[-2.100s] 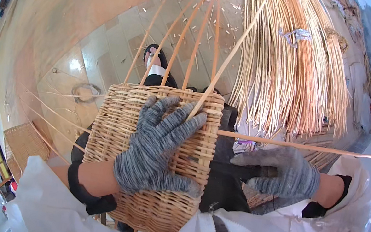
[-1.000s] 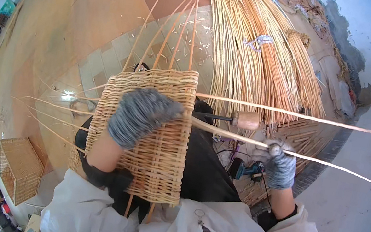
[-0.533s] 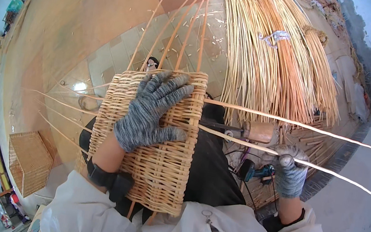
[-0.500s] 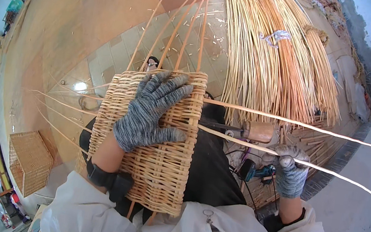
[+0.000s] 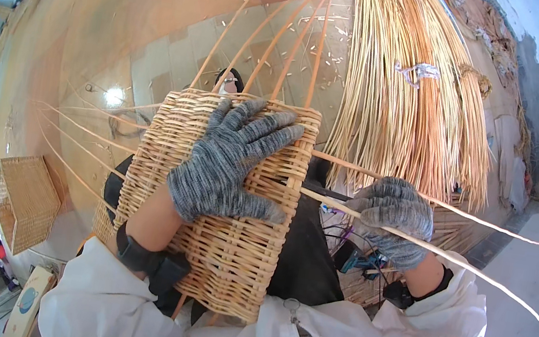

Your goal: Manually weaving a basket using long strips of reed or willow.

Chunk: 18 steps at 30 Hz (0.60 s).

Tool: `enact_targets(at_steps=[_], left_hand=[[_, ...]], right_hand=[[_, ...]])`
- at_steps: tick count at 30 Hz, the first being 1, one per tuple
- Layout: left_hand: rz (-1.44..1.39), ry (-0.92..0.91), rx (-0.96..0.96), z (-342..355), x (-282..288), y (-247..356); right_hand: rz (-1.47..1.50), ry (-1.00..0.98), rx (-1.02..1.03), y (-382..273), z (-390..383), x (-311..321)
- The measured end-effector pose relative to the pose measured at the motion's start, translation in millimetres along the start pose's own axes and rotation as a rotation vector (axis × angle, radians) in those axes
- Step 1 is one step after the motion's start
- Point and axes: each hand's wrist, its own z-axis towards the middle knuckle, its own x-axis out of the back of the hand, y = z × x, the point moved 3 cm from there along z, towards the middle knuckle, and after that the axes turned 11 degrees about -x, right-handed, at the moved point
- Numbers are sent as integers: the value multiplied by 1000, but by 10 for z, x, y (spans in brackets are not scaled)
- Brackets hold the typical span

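Observation:
My left hand (image 5: pixel 231 162), in a grey knit glove, lies open with spread fingers on a rectangular woven rattan panel (image 5: pixel 205 264) across my lap. Long pale strands fan from the panel's top and sides. My gloved right hand (image 5: pixel 390 219) is closed beside the panel's right edge, around a dark metal tool (image 5: pixel 329 193) whose handle it hides. The tool's shaft reaches into the weave beside my left thumb. A pale strand (image 5: pixel 478 278) runs from the panel across my right fingers toward the lower right.
A large tied bundle of rattan rods (image 5: pixel 387 95) lies on the floor at upper right. A woven basket (image 5: pixel 25 200) stands at lower left. A cordless power tool (image 5: pixel 350 257) and cables lie below my right hand. A pale wall (image 5: pixel 514 292) runs along the right.
My right hand has left the strand's farther part and moved left and up onto the tool, covering the wooden handle seen earlier. My left fingers stay spread on the panel, which has shifted slightly.

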Motion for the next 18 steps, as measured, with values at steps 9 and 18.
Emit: enact_targets(at_steps=[9, 18], left_hand=[[-6, 17, -2, -7, -13, -7], [0, 55, 8, 15, 20, 47]], right_hand=[[-483, -132, -45, -160, 142, -29], [-368, -152, -238, -431, 382, -4]])
